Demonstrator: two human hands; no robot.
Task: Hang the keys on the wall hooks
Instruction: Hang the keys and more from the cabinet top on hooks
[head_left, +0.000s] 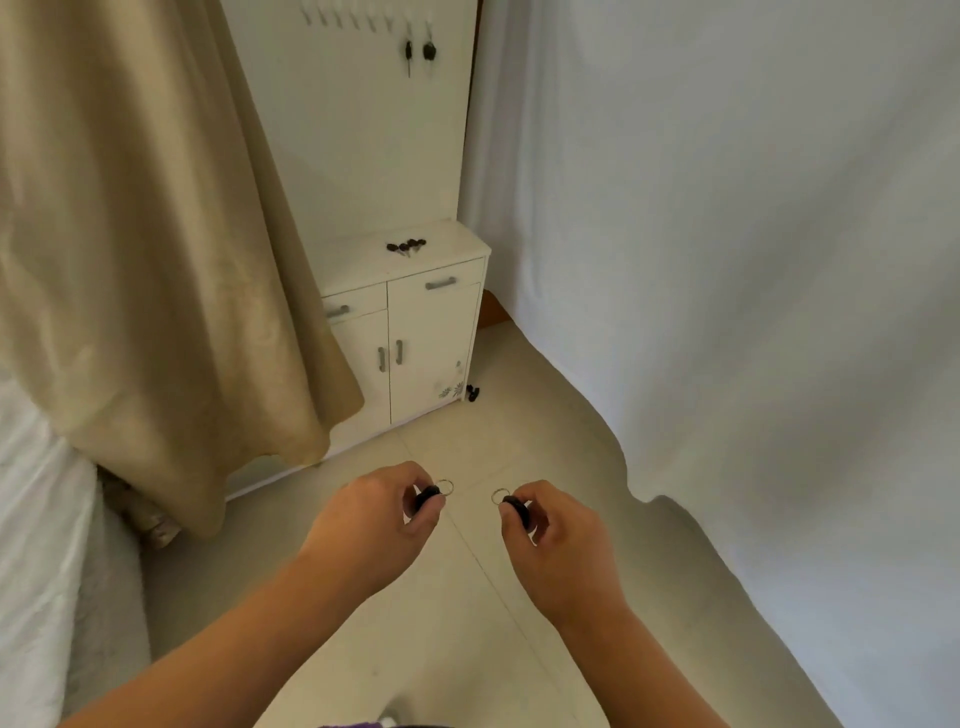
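My left hand (382, 512) pinches a black-headed key (427, 499) whose metal ring pokes out to the right. My right hand (558, 535) pinches a second black key (516, 506), its ring pointing left. Both hands are low over the floor, well short of the cabinet. A row of white wall hooks (358, 18) runs across the top of the white back panel. Two black keys (420, 53) hang from the rightmost hooks. Several more black keys (406, 246) lie in a cluster on the cabinet top (457, 244).
A beige curtain (145, 249) hangs at the left and overlaps the cabinet's left side. White sheeting (727, 260) covers the wall at the right. A small black object (471, 393) lies on the tiled floor by the cabinet's right foot. White bedding (31, 519) sits at far left.
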